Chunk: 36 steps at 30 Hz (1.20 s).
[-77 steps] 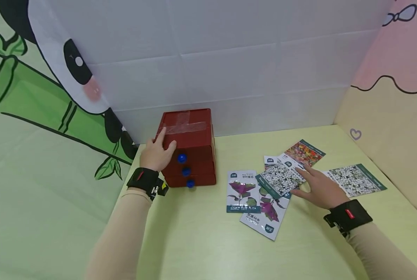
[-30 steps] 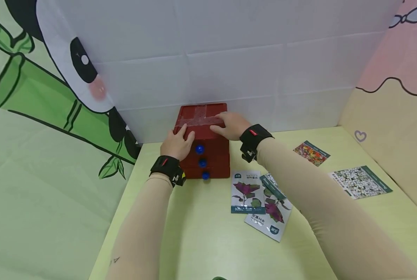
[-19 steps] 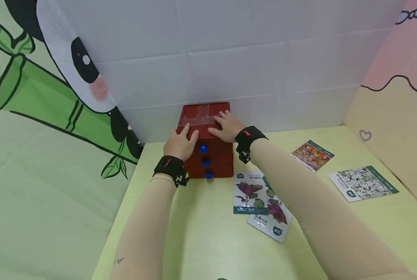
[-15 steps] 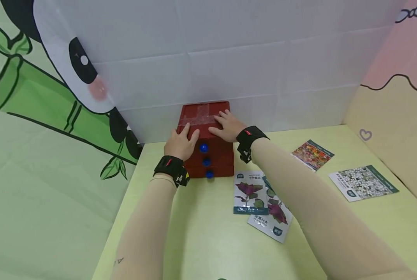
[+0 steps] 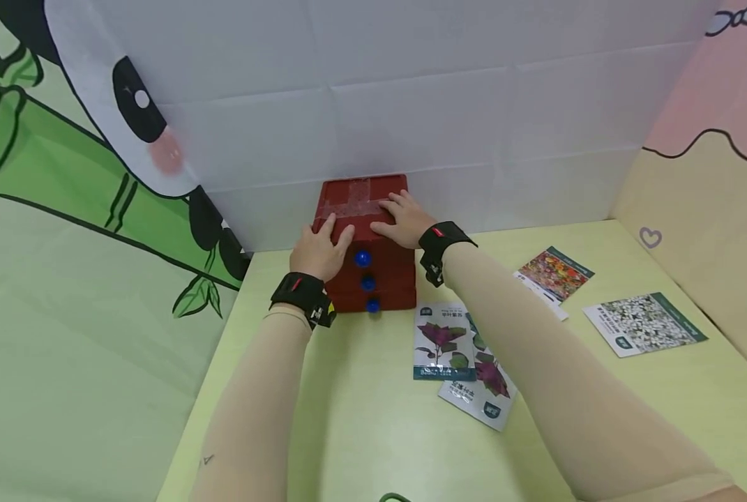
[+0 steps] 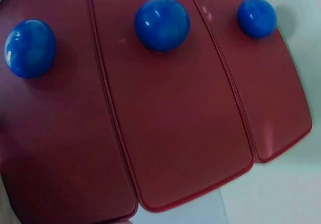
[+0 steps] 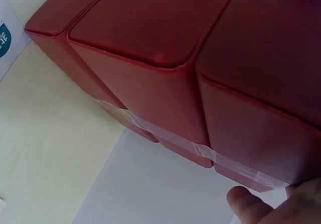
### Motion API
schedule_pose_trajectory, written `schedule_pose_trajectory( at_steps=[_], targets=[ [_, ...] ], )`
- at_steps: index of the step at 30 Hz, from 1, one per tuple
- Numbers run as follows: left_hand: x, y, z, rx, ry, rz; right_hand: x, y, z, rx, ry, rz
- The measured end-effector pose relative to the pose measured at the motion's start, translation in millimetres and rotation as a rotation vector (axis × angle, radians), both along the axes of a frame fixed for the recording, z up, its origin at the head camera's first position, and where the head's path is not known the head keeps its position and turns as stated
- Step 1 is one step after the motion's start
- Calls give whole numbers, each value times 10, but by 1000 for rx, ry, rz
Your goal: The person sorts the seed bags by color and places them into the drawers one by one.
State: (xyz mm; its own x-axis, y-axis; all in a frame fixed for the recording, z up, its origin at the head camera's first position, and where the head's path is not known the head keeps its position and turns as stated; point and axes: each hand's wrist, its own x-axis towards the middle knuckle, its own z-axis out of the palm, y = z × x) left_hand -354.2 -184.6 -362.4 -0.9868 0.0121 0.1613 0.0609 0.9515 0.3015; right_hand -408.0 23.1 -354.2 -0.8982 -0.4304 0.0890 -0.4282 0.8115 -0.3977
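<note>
In the head view a dark red drawer box point(image 5: 395, 275) with three drawers stands near the back of the table. Clear tape crosses its top, and its three round blue knobs point(image 5: 363, 259) face front. The left hand point(image 5: 317, 252) rests at the top left front edge, fingers spread. At the top right, the right hand point(image 5: 409, 222) lies on the lid with its fingers extended. In the left wrist view the drawer fronts point(image 6: 175, 108) sit flush beside one another. The right wrist view shows tape along the box's side point(image 7: 145, 98), with fingers point(image 7: 246, 204) beside it.
In front of the box lie two overlapping packets with purple plants, one a purple-leaf packet point(image 5: 444, 341). Farther right are an orange-flower packet point(image 5: 556, 274) and a white-flower packet point(image 5: 648, 324). A white printed cloth wall point(image 5: 411, 132) stands behind. The right forearm covers part of the packets.
The right hand has left the packets and come to the box top. The box has been turned to face front and shifted back. In the last half second only the view shifts slightly.
</note>
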Motion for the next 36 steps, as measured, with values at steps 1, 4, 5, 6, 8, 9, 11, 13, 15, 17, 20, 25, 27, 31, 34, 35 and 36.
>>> schedule_pose_trajectory(
  at_steps=[1, 4, 5, 6, 8, 9, 11, 13, 15, 17, 20, 25, 27, 31, 34, 35, 36],
  targets=[
    [3, -1, 3, 22, 2, -3, 5, 2, 7, -3, 2, -4],
    [65, -12, -3, 121, 38, 2, 27, -16, 12, 3, 7, -19],
    [103, -16, -16, 163, 69, 19, 40, -26, 14, 5, 4, -22],
    [149, -19, -34, 204, 114, 40, 53, -38, 14, 10, 4, -23],
    [256, -12, -82, 275, 230, 89, 66, -62, 9, 18, -1, -24],
    [309, -3, -112, 302, 292, 108, 76, -72, 15, 20, -4, -21],
    [406, 34, -175, 339, 400, 124, 83, -90, 31, 14, -6, -22],
    [483, 88, -234, 346, 458, 105, 88, -100, 47, 10, -2, -26],
    [533, 149, -282, 346, 476, 61, 94, -104, 64, 6, 3, -29],
    [561, 202, -323, 337, 466, 20, 90, -116, 61, 14, 15, -28],
    [572, 254, -364, 308, 423, -9, 96, -148, 51, 24, 18, -22],
    [551, 289, -416, 265, 367, -7, 123, -216, 47, 19, 7, -24],
    [550, 288, -431, 267, 368, -2, 135, -241, 49, 15, 2, -22],
    [544, 282, -446, 285, 392, -18, 142, -263, 49, 18, -15, -20],
    [529, 284, -450, 293, 410, -40, 143, -251, 67, 16, -19, -17],
    [524, 284, -450, 293, 413, -44, 143, -244, 74, 18, -17, -15],
    [521, 285, -451, 293, 415, -47, 141, -238, 79, 20, -12, -8]
  ],
)
